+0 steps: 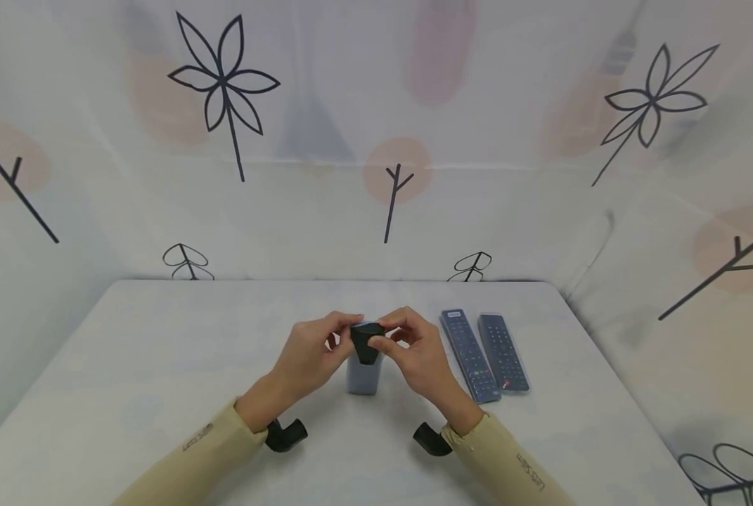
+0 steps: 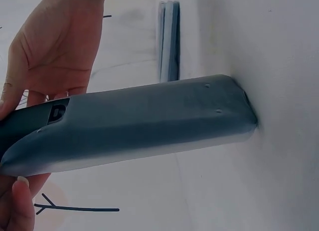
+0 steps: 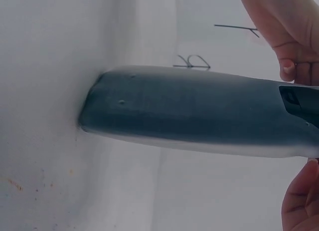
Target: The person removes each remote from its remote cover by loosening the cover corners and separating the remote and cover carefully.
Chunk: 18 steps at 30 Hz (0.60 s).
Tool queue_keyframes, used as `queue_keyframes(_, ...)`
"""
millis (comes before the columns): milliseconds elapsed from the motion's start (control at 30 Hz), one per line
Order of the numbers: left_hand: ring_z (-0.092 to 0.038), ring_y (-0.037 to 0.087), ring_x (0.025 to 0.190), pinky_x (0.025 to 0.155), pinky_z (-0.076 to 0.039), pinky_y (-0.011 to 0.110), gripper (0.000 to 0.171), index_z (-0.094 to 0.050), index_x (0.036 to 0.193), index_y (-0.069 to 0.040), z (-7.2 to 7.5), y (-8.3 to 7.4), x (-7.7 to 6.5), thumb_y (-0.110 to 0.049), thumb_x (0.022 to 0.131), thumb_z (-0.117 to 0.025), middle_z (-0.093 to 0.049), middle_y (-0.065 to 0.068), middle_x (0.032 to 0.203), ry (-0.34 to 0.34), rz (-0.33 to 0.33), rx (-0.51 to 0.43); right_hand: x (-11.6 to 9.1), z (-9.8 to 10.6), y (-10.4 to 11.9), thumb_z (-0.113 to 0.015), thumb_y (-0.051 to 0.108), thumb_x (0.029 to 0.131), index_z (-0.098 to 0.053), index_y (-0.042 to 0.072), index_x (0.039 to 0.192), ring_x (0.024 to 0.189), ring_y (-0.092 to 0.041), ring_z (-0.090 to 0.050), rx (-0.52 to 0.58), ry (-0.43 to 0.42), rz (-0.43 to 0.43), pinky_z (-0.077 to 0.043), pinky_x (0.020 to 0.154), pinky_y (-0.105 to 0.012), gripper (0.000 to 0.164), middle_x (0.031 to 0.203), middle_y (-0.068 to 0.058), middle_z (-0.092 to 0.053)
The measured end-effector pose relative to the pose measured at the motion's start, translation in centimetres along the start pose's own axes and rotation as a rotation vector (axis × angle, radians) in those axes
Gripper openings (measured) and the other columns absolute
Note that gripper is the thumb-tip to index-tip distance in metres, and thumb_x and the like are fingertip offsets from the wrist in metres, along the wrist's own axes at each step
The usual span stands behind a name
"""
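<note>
Between both hands a black remote control stands on end on the table, its lower part inside a translucent plastic cover. The bottom of the cover meets the tabletop in the left wrist view. My left hand pinches the upper left edge, thumb and fingertips at the cover's open end. On the opposite edge, my right hand pinches with thumb and fingers. The dark top of the remote shows out of the cover's slanted mouth in both wrist views.
Two more remote controls in clear covers, a longer one and a shorter one, lie side by side to the right. Black wrist mounts hang below the sleeves. A patterned cloth wall rises behind the white table.
</note>
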<state>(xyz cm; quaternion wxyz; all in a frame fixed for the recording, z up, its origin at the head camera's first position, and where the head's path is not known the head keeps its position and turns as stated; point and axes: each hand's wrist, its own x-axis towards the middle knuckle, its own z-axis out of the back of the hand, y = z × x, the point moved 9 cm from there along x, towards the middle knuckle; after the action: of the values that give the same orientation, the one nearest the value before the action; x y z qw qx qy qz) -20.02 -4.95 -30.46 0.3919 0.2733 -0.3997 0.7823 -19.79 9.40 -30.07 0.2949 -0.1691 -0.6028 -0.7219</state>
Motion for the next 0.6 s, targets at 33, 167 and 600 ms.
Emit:
queue_keyframes(33,-0.054,0.005,0.06,0.056,-0.049,0.018,0.026,-0.068,0.109,0.0,0.0,0.1,0.0,0.009,0.085,-0.064,-0.066,0.0,0.078,0.0,0.012,-0.012,0.0,0.0,0.0,-0.071,-0.02,0.078,-0.06,-0.007,0.098,0.086,-0.01,-0.061,0.002,-0.001,-0.002,-0.053,0.07,-0.027,0.027,0.093,-0.019,-0.063)
queue_keyframes(167,-0.053,0.004,0.059,0.055,-0.048,0.019,0.024,-0.069,0.109,-0.001,0.0,0.5,-0.1,0.007,0.087,-0.064,-0.065,-0.002,0.078,0.0,0.047,-0.043,-0.1,0.0,-0.3,-0.071,-0.019,0.078,-0.06,-0.007,0.099,0.087,-0.01,-0.061,0.012,-0.002,-0.022,-0.053,0.072,-0.028,0.026,0.094,-0.019,-0.063)
queue_keyframes(600,-0.051,0.004,0.055,0.052,-0.048,0.022,0.023,-0.072,0.108,-0.002,0.0,1.2,0.0,0.006,0.09,-0.06,-0.07,0.0,0.079,-0.006,0.12,-0.108,-0.2,0.0,-0.4,-0.071,-0.019,0.079,-0.06,-0.008,0.1,0.09,-0.01,-0.062,0.013,-0.005,-0.049,-0.053,0.074,-0.027,0.026,0.096,-0.019,-0.063)
